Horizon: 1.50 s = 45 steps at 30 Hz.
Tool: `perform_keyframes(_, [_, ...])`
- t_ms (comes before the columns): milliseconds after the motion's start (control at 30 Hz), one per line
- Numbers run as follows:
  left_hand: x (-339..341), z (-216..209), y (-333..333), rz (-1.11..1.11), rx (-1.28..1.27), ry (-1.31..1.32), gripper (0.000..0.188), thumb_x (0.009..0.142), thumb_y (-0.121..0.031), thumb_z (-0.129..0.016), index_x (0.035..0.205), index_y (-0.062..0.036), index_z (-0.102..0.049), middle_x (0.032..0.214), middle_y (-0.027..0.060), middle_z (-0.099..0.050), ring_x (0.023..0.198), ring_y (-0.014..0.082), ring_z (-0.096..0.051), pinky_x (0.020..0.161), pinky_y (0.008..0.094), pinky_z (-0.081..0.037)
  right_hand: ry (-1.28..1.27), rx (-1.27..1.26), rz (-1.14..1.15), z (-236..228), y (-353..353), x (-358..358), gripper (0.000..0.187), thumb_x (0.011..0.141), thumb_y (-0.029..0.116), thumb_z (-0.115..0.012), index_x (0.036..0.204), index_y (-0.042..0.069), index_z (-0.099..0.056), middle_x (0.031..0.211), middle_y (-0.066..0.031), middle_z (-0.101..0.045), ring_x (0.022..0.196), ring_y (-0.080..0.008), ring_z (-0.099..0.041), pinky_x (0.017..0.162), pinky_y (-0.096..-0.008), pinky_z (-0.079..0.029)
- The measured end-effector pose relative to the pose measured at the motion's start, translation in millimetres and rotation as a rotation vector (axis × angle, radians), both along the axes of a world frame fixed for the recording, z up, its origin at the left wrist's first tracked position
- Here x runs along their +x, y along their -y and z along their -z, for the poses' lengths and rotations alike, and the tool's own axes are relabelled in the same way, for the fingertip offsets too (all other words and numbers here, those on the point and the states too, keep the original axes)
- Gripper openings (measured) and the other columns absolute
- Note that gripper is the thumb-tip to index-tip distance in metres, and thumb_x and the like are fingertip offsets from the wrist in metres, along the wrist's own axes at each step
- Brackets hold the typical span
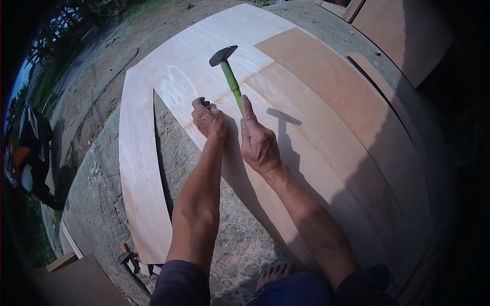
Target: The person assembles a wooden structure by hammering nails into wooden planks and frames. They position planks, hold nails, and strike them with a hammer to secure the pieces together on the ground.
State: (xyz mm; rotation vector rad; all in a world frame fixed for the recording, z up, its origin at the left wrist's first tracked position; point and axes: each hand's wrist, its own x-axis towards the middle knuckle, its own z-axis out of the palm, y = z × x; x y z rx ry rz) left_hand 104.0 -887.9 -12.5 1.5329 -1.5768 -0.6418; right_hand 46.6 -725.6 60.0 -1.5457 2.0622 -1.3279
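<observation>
My right hand point(260, 145) grips a hammer point(230, 76) by its green handle, thumb laid along it. The dark hammer head points up and away, raised above a large pale plywood sheet point(204, 46). To its left, my left hand point(208, 120) rests low at the sheet's inner edge with fingers curled closed. Whatever those fingers may hold is too small to make out. A thin wood strip point(260, 94) appears to run across the plywood near my left hand. The hammer and right arm cast a shadow on the wood.
A browner panel point(316, 76) lies on the sheet's right side. A long plywood leg point(145, 194) extends on the left, over rough concrete point(235, 245). Tools point(135, 262) lie lower left, near a board point(81, 283). A motorcycle point(28, 153) stands far left; another panel point(398, 35) is upper right.
</observation>
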Motion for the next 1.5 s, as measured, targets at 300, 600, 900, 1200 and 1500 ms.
perform_keyframes(300, [-1,11,2,-0.035,-0.052,-0.017,0.035,0.090,-0.006,-0.062,0.123,-0.0035,-0.054,0.108,0.0171,-0.066,0.100,0.0340,-0.064,0.087,0.0447,-0.050,-0.132,-0.126,0.021,13,-9,-1,0.066,0.093,0.010,-0.048,0.156,0.014,-0.030,0.090,-0.0286,-0.069,0.087,-0.0463,-0.070,0.078,-0.0527,-0.056])
perform_keyframes(600, [12,15,11,-0.042,-0.103,-0.032,0.037,0.087,-0.002,-0.058,0.123,-0.0036,-0.053,0.109,0.0157,-0.066,0.101,0.0333,-0.062,0.088,0.0441,-0.049,-0.238,0.275,-0.053,11,0,4,0.069,0.089,0.008,-0.052,0.155,0.012,-0.032,0.082,-0.0248,-0.069,0.081,-0.0444,-0.071,0.073,-0.0521,-0.058])
perform_keyframes(900, [15,34,39,0.107,-0.168,-0.029,0.038,0.090,-0.010,-0.055,0.127,-0.0011,-0.054,0.124,0.0177,-0.066,0.115,0.0333,-0.064,0.100,0.0395,-0.048,0.161,0.353,-0.071,26,-7,-22,0.055,0.100,0.015,-0.045,0.154,0.011,-0.035,0.097,-0.0257,-0.070,0.077,-0.0413,-0.070,0.072,-0.0522,-0.056])
perform_keyframes(1200, [-9,17,-32,0.715,-0.219,0.871,0.058,0.107,-0.046,-0.026,0.158,-0.0196,-0.033,0.165,0.0037,-0.028,0.154,0.0299,-0.020,0.122,0.0543,-0.015,0.189,0.863,-0.056,-17,-318,-78,0.042,0.099,0.026,-0.056,0.141,0.018,-0.058,0.117,-0.0139,-0.068,0.100,-0.0305,-0.067,0.090,-0.0433,-0.053])
perform_keyframes(1500, [-56,11,-109,0.884,-0.265,0.850,0.057,0.107,-0.042,-0.030,0.158,-0.0156,-0.032,0.165,0.0060,-0.029,0.153,0.0345,-0.021,0.120,0.0599,-0.016,-0.152,0.269,1.352,64,-619,-241,0.023,0.090,0.006,-0.058,0.108,0.005,-0.073,0.103,-0.0150,-0.072,0.092,-0.0289,-0.070,0.085,-0.0347,-0.054])
